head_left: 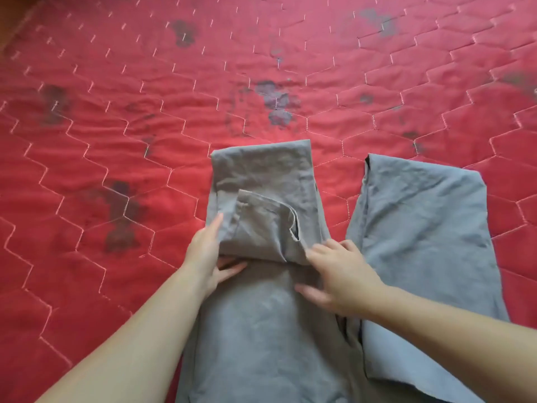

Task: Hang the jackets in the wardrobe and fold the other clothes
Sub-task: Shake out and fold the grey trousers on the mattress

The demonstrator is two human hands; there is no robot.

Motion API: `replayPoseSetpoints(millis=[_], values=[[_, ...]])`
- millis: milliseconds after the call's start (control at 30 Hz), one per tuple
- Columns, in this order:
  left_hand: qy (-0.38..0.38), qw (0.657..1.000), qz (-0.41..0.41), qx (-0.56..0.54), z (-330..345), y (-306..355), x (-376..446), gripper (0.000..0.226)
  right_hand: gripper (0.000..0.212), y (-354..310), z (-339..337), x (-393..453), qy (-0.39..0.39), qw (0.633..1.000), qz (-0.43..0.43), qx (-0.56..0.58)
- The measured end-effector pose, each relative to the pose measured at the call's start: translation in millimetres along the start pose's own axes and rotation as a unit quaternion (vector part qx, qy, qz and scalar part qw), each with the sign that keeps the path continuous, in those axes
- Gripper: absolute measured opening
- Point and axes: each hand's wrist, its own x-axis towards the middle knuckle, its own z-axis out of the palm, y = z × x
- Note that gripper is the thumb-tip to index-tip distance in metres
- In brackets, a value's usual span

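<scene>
Grey trousers [261, 315] spread on red quilted bedspread [116, 141], legs pointing away. One leg partly folded back on itself, hem flap [261, 222] on top; other leg [421, 228] flat, right of that fold. Left hand [209, 257] gripping fold's left edge, thumb beneath. Right hand [340, 274] pressing fold's right edge, fingers spread and slightly bent.

light: soft, even | shadows: faint | edges: blurred, bent

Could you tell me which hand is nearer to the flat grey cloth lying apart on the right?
Right. The right hand lies beside the flat grey cloth; the left hand holds the far side of the folded grey garment.
</scene>
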Motion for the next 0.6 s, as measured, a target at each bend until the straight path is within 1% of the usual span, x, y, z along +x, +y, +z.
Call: replayPoseSetpoints(millis=[33, 67, 100, 133, 167, 200, 233, 267, 333, 367, 400, 433, 467, 500, 533, 567, 600], values=[[0.005, 0.999, -0.005, 0.032, 0.1, -2.1, -4.2, 0.025, 0.031, -7.1, -4.7, 0.2, 0.010, 0.992, 0.082, 0.095], [0.006, 0.999, -0.022, 0.040, -0.3, -4.7, -8.5, 0.022, 0.025, -11.6, -7.9, 1.7, 0.023, 0.973, 0.141, 0.183], [0.000, 0.999, -0.045, 0.028, -1.4, -7.3, -13.0, 0.021, 0.010, -15.1, -8.0, 1.9, 0.028, 0.957, 0.157, 0.243], [-0.009, 0.998, -0.068, 0.008, -4.2, -10.1, -17.3, 0.021, 0.007, -20.3, -9.2, -1.1, 0.043, 0.960, 0.128, 0.243], [-0.013, 0.996, -0.083, -0.006, -7.4, -13.3, -21.5, 0.023, 0.016, -25.5, -9.6, -7.4, 0.064, 0.973, 0.080, 0.205], [-0.015, 0.996, -0.091, -0.004, -11.1, -16.4, -26.0, 0.028, 0.020, -31.0, -6.6, -18.2, 0.069, 0.986, 0.027, 0.149], [-0.016, 0.995, -0.096, 0.002, -14.8, -20.2, -29.5, 0.034, 0.025, -37.9, -1.4, -32.0, 0.064, 0.993, -0.019, 0.096], [-0.020, 0.995, -0.101, 0.008, -18.4, -24.9, -33.9, 0.038, 0.031, -44.5, 4.8, -46.5, 0.046, 0.996, -0.046, 0.052], [-0.030, 0.992, -0.112, 0.040, -24.7, -36.4, -47.0, 0.041, 0.035, -53.1, 18.5, -73.0, -0.007, 0.999, -0.050, 0.000], [-0.026, 0.991, -0.109, 0.067, -28.1, -43.1, -52.9, 0.040, 0.034, -55.1, 24.8, -83.8, -0.025, 0.998, -0.048, -0.019], [-0.013, 0.992, -0.088, 0.093, -32.3, -51.0, -56.4, 0.040, 0.033, -55.4, 31.0, -93.6, -0.029, 0.997, -0.054, -0.040], [0.005, 0.992, -0.042, 0.120, -37.3, -60.1, -58.5, 0.044, 0.038, -55.3, 35.7, -102.1, -0.032, 0.996, -0.057, -0.061], [0.030, 0.985, 0.027, 0.166, -42.7, -69.5, -60.8, 0.052, 0.045, -54.9, 39.3, -109.4, -0.037, 0.995, -0.052, -0.073], [0.056, 0.965, 0.106, 0.234, -48.2, -78.2, -63.5, 0.060, 0.052, -54.4, 41.4, -115.2, -0.040, 0.995, -0.043, -0.080], [0.078, 0.927, 0.180, 0.320, -54.1, -85.6, -68.1, 0.068, 0.057, -54.3, 43.3, -120.1, -0.038, 0.995, -0.035, -0.085], [0.086, 0.877, 0.244, 0.404, -59.6, -93.6, -71.2, 0.076, 0.062, -55.3, 44.8, -124.0, -0.040, 0.995, -0.027, -0.092], [0.090, 0.819, 0.292, 0.486, -64.3, -101.6, -74.3, 0.083, 0.065, -56.9, 46.8, -127.4, -0.043, 0.994, -0.020, -0.099]])
